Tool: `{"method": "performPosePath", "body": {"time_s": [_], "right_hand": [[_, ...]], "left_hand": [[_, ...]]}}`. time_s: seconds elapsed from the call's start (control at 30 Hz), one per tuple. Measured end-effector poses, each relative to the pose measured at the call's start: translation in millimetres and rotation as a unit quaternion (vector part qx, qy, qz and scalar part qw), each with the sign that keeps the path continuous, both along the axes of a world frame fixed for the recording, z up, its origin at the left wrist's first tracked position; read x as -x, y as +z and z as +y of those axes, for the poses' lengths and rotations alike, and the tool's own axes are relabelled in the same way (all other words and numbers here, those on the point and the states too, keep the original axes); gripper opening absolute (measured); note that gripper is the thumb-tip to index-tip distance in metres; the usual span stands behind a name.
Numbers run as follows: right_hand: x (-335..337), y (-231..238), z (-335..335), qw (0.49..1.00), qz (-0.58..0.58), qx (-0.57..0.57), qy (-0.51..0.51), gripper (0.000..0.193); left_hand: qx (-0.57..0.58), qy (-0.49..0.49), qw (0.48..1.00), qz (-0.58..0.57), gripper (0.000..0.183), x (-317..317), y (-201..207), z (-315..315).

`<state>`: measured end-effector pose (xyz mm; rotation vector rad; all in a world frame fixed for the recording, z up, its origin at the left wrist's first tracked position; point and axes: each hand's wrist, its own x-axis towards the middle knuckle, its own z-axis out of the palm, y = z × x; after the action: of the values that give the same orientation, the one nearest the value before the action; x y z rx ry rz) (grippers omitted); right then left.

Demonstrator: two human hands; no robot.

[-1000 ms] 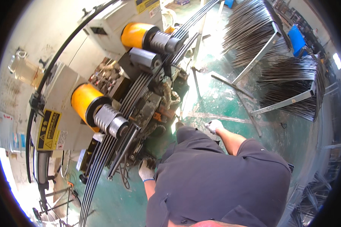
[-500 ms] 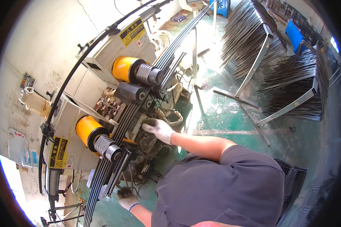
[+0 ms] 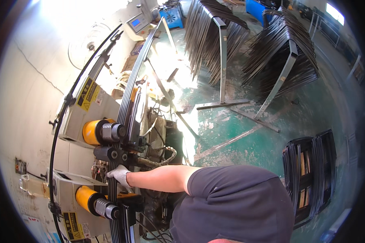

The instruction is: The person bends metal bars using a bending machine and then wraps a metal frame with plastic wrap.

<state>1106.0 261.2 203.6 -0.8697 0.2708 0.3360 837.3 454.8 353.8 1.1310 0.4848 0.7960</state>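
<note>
My right hand (image 3: pixel 119 176), in a pale work glove with darkened fingers, reaches across a bundle of long, thin dark metal bars (image 3: pixel 112 189). Its fingers curl over the bars, just below a dark block with round holes (image 3: pixel 109 154); the fingertips are partly hidden. The bars run lengthwise through a machine, past an upper yellow-and-black roller head (image 3: pixel 94 132) and a lower one (image 3: pixel 87 197). Beyond the upper head the bars continue toward the far end (image 3: pixel 134 73). My left hand is out of the picture.
Two metal stands (image 3: pixel 223 60) (image 3: pixel 286 77) hung with many dark bent frames stand at the far right. More dark frames (image 3: pixel 308 174) lie stacked on the green floor (image 3: pixel 231 137). A control box with a screen (image 3: pixel 137 22) is at the far end. Hoses (image 3: pixel 166 156) hang beside the machine.
My view has swung to the right. My right hand has moved from beside the bars onto them, and my left hand, earlier low beside the machine, has left the picture.
</note>
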Motion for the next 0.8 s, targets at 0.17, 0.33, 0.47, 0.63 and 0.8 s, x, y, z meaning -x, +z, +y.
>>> {"method": "performPosePath", "body": {"time_s": [0.17,0.33,0.47,0.63,0.8], "right_hand": [[-18,-25,18,0.997,-0.004,0.072,0.003,0.027],[-21,-27,15,1.0,-0.018,0.02,0.01,0.013],[-6,-18,8,0.999,-0.035,-0.002,0.019,0.017],[-25,-37,18,0.999,-0.041,0.02,-0.003,0.016],[-11,-22,6,0.995,-0.026,0.101,0.01,0.026]], "left_hand": [[-0.142,-0.097,0.985,0.027,0.042,-58,31,-15],[-0.221,-0.154,0.962,0.044,0.041,-96,46,-22],[-0.259,-0.169,0.949,0.054,0.041,-110,55,-17],[-0.306,-0.184,0.932,0.06,0.041,-127,72,-20],[-0.348,-0.185,0.917,0.067,0.041,-139,83,-12]]}}
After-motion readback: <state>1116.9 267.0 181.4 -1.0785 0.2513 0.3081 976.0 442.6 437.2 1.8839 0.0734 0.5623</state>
